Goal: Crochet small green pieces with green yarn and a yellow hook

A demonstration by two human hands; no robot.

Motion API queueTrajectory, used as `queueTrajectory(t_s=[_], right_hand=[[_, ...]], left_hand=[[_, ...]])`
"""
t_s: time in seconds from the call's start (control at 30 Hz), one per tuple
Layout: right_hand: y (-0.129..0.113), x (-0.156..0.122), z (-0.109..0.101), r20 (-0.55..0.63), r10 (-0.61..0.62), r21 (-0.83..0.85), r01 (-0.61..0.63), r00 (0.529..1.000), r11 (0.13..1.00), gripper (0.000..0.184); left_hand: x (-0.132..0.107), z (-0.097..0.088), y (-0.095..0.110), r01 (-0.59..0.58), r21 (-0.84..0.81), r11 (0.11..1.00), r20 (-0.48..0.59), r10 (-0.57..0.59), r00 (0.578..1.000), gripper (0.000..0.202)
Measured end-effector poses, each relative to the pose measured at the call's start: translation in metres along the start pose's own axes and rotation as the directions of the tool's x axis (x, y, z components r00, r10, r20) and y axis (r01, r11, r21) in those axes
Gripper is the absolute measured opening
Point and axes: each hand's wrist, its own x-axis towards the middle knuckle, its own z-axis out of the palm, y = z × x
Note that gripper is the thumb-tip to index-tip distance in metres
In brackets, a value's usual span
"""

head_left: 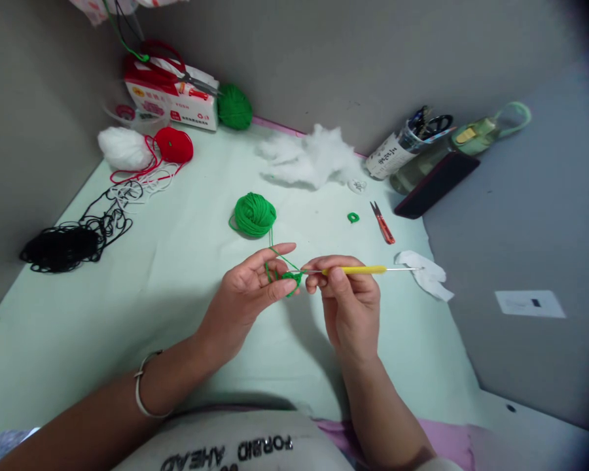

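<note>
— Now, where is the green piece [290,280] held?
— Just below the yarn ball [254,214], pinched by the left hand [248,288]. The hook [358,269] is gripped by the right hand [346,297]. The thread [276,254] is best kept tight.

The yellow plastic-handled crochet hook [356,269] has a shiny metal shaft; the green ball of fuzzy matt yarn [254,214] lies on the smooth pale-green cloth surface [127,294].
</note>
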Motion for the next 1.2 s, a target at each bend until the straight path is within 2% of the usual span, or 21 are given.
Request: queueTrajectory(t_s=[0.13, 0.4, 0.7, 0.87, 0.93, 1.0, 1.1, 1.2], right_hand=[[-0.002, 0.000, 0.002, 0.010, -0.038, 0.008, 0.038, 0.999, 0.999, 0.015], [0.000, -0.007, 0.004, 0.018, -0.224, -0.148, 0.224, 0.975, 0.963, 0.017], [-0.001, -0.006, 0.005, 0.031, -0.277, -0.193, 0.278, 0.960, 0.941, 0.019], [-0.006, -0.008, 0.006, 0.096, -0.329, -0.308, 0.342, 0.939, 0.888, 0.020], [-0.008, -0.008, 0.006, 0.135, -0.352, -0.360, 0.377, 0.926, 0.854, 0.021], [-0.010, -0.008, 0.005, 0.186, -0.384, -0.403, 0.426, 0.905, 0.810, 0.023], [-0.011, -0.008, 0.004, 0.261, -0.401, -0.442, 0.478, 0.878, 0.760, 0.024], [-0.011, -0.008, 0.004, 0.311, -0.407, -0.470, 0.511, 0.859, 0.719, 0.025]], left_hand=[[0.001, -0.002, 0.000, -0.020, 0.041, 0.999, -0.037, 0.021, 0.999, 0.037], [0.001, -0.003, 0.001, -0.093, 0.146, 0.985, -0.050, 0.102, 0.994, 0.034], [0.002, -0.003, 0.001, -0.130, 0.206, 0.970, -0.045, 0.142, 0.989, 0.017], [0.001, -0.005, -0.001, -0.194, 0.297, 0.935, -0.036, 0.214, 0.976, 0.022], [-0.001, -0.005, -0.003, -0.247, 0.383, 0.890, -0.040, 0.283, 0.958, 0.026], [-0.002, -0.006, -0.007, -0.324, 0.479, 0.816, -0.029, 0.383, 0.923, 0.031], [-0.002, -0.007, -0.010, -0.450, 0.606, 0.656, 0.040, 0.539, 0.841, 0.036], [-0.001, -0.009, -0.009, -0.518, 0.696, 0.497, 0.124, 0.628, 0.769, 0.038]])
